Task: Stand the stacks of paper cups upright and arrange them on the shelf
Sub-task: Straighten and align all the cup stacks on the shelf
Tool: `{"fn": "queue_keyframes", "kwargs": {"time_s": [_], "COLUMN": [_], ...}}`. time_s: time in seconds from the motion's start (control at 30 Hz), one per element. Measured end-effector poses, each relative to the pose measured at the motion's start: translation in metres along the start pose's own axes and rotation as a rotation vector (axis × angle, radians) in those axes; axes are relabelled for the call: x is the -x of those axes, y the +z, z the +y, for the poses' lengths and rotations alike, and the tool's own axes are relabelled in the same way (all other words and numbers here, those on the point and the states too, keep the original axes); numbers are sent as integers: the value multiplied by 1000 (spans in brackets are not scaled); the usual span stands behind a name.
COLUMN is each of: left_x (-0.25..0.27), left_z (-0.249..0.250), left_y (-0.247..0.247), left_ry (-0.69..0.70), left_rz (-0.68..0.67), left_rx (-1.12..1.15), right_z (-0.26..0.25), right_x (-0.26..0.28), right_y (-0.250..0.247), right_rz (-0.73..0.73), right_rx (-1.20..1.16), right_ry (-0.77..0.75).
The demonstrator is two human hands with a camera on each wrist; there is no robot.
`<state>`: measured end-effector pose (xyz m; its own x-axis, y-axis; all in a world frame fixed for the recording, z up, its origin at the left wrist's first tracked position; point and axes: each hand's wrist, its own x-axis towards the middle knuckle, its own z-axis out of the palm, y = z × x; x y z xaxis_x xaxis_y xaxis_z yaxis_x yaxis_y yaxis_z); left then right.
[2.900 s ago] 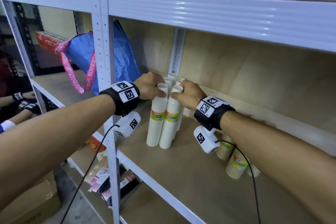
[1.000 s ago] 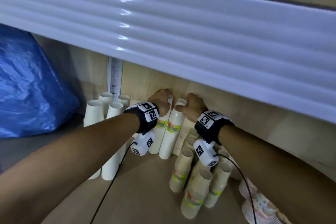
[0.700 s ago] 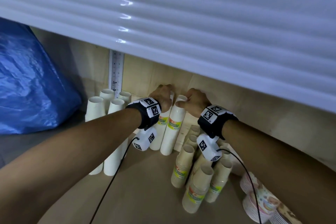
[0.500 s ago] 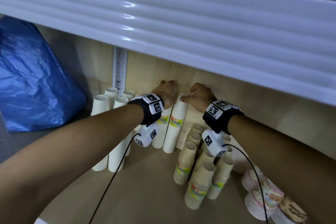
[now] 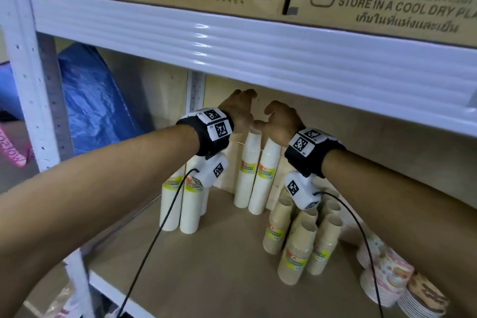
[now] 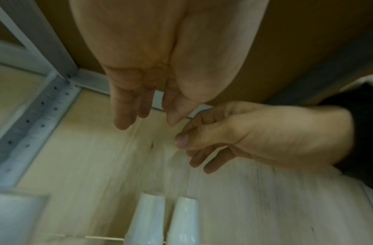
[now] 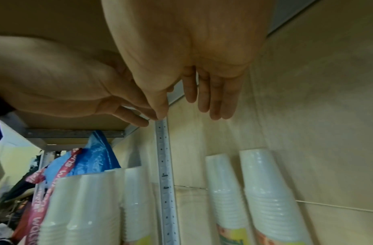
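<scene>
Two tall white paper cup stacks (image 5: 245, 170) (image 5: 267, 175) stand upright side by side against the shelf's back wall, with yellow-green labels at mid-height. My left hand (image 5: 240, 106) hovers just above the left stack's top, fingers relaxed and holding nothing. My right hand (image 5: 277, 116) hangs beside it over the right stack, loosely curled and empty. The left wrist view shows the left fingers (image 6: 126, 116) hanging free above both stack tops (image 6: 147, 215). In the right wrist view the right fingers (image 7: 212, 102) hang clear above the same stacks (image 7: 225, 190).
Further white stacks (image 5: 180, 206) stand upright to the left, near a blue bag (image 5: 98, 108). Several brown cup stacks (image 5: 296, 250) stand to the right, then piles of patterned paper plates (image 5: 387, 276). The upper shelf's white beam (image 5: 258, 49) hangs low over my hands.
Both hands gripped the tops of the two white stacks half a second ago. They have let go and lifted slightly; the stacks stay standing against the wall.
</scene>
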<state>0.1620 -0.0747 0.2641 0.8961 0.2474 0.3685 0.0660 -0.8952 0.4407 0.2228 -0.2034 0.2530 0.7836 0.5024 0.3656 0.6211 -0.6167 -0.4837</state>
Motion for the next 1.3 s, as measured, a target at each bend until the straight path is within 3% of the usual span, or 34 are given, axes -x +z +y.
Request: {"fn": "queue_keyframes", "kwargs": {"time_s": [0.17, 0.37, 0.67, 1.3], "left_x": [20, 51, 80, 88], "left_z": [-27, -64, -108, -130], "left_y": [-40, -68, -57, -26], "left_ry": [-56, -155, -303, -244], "left_rz": [89, 106, 70, -20], "left_rx": [-50, -26, 62, 50], "right_z": [-30, -58, -69, -65], "right_x": [5, 14, 23, 30], "right_y": [19, 45, 83, 106], "right_rz": [-33, -94, -172, -198], "right_rx": [-16, -39, -28, -101], "right_ry": [-78, -143, -159, -169]}}
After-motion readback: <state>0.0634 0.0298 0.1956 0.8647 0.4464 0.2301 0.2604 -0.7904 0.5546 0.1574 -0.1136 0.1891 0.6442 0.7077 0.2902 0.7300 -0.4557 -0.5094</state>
